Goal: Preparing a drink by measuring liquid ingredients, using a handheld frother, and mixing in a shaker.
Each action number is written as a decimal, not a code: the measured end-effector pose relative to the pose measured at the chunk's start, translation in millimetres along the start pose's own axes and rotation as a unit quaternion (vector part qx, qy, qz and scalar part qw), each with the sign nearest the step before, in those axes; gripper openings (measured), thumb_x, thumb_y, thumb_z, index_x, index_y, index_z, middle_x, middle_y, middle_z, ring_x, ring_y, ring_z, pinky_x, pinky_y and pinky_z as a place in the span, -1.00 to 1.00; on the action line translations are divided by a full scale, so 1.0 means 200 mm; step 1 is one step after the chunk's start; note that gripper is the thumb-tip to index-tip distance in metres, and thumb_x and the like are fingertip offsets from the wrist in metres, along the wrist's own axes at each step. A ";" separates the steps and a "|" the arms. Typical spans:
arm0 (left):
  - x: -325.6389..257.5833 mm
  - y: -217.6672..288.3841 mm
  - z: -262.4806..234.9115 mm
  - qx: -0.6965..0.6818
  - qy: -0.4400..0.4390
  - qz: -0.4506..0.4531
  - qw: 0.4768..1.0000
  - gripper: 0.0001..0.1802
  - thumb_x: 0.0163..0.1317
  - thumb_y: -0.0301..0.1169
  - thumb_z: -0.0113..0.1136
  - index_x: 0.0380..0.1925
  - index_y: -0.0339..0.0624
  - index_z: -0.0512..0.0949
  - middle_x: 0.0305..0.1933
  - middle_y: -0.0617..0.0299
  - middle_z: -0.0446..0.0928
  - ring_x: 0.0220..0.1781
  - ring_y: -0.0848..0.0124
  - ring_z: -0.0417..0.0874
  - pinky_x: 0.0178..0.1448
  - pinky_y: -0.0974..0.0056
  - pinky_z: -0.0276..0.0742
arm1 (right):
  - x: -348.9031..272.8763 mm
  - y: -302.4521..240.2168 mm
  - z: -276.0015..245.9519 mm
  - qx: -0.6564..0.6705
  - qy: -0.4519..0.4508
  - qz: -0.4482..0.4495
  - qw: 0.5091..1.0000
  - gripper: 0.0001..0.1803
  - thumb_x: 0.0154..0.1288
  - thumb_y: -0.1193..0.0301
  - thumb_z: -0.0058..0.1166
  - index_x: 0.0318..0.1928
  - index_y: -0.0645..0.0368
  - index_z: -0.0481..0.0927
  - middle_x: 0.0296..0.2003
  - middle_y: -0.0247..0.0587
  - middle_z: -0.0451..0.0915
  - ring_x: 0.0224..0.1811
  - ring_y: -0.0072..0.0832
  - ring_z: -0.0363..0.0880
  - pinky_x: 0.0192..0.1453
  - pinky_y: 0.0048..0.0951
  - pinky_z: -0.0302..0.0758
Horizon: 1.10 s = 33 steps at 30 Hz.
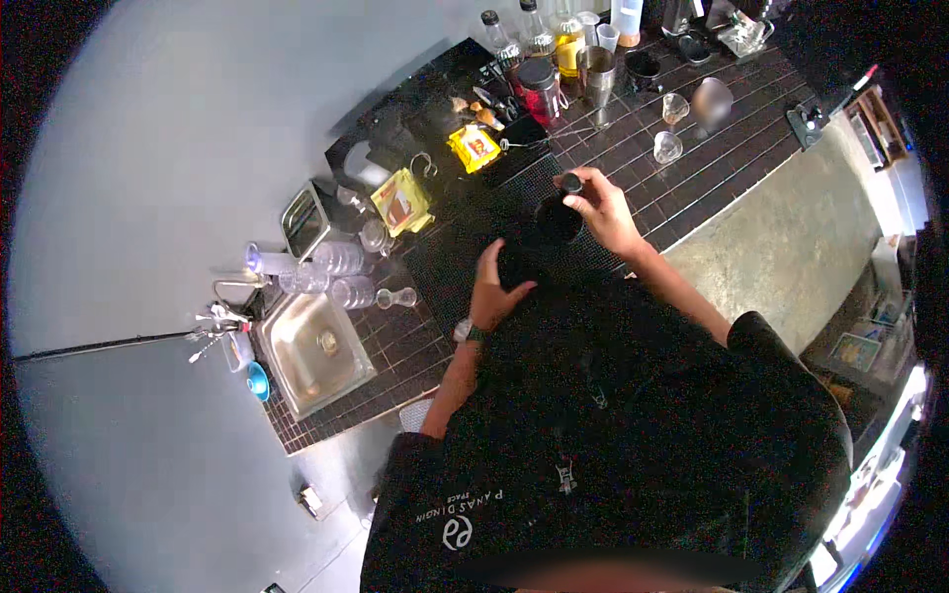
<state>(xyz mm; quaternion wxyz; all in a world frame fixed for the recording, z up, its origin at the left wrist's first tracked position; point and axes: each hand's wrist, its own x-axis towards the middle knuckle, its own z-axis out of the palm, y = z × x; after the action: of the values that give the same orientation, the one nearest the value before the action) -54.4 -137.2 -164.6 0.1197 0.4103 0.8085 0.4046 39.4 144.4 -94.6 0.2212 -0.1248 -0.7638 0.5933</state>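
Note:
My right hand [607, 210] is closed with thumb and fingers around a small black round-topped piece [571, 184]. Just below that piece is a dark round shape [559, 219], possibly a black cup, over the black bar mat [455, 272]. Nearer to me, my left hand [492, 292] curves its thumb and fingers around something black, which blends into the mat and my dark shirt. I cannot make out what it is. A yellow packet [474, 147] and a stack of yellow-green packets [402, 202] lie beyond the hands.
A steel sink [316, 351] sits at the left, beside clear plastic cups [341, 259] and a small hourglass-shaped glass [396, 297]. Along the back stand bottles [568, 49], a steel shaker cup [596, 74] and a red jar [541, 91]. Two small glasses [667, 148] rest at the right.

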 end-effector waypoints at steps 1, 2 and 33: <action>0.10 0.07 0.02 -0.046 -0.017 0.003 0.999 0.18 0.00 0.05 0.61 0.50 -0.21 0.15 0.53 -0.13 0.20 0.55 -0.05 0.26 0.59 -0.04 0.19 | 0.00 -0.02 0.00 -0.002 -0.002 -0.004 1.000 -0.65 0.45 0.49 0.21 0.18 0.25 0.49 0.05 -0.22 0.67 0.12 -0.51 0.61 0.27 -0.37 0.50; 0.18 0.13 0.06 -0.095 -0.040 0.009 0.995 0.26 -0.06 0.08 0.64 0.52 -0.21 0.11 0.54 -0.11 0.19 0.55 -0.02 0.26 0.59 -0.02 0.21 | -0.02 -0.02 0.00 -0.005 0.003 -0.007 1.000 -0.65 0.45 0.49 0.21 0.18 0.25 0.49 0.05 -0.22 0.67 0.12 -0.51 0.61 0.27 -0.37 0.50; 0.80 1.51 -0.24 -0.128 0.233 0.291 0.919 0.05 -0.21 -0.39 0.70 0.35 -0.19 0.32 0.33 0.02 0.43 0.35 0.09 0.50 0.45 0.09 0.39 | -0.10 -1.27 -0.76 0.040 -0.031 -0.490 0.870 -0.40 0.17 0.30 0.48 0.15 0.18 0.49 -0.05 0.10 0.69 0.00 0.10 0.74 0.11 0.08 0.69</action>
<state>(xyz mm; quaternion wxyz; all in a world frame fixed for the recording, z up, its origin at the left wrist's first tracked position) -10.5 59.1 114.9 -0.1432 0.5027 0.6002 0.6054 148.4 198.5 176.7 0.4648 0.2929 -0.7090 0.4421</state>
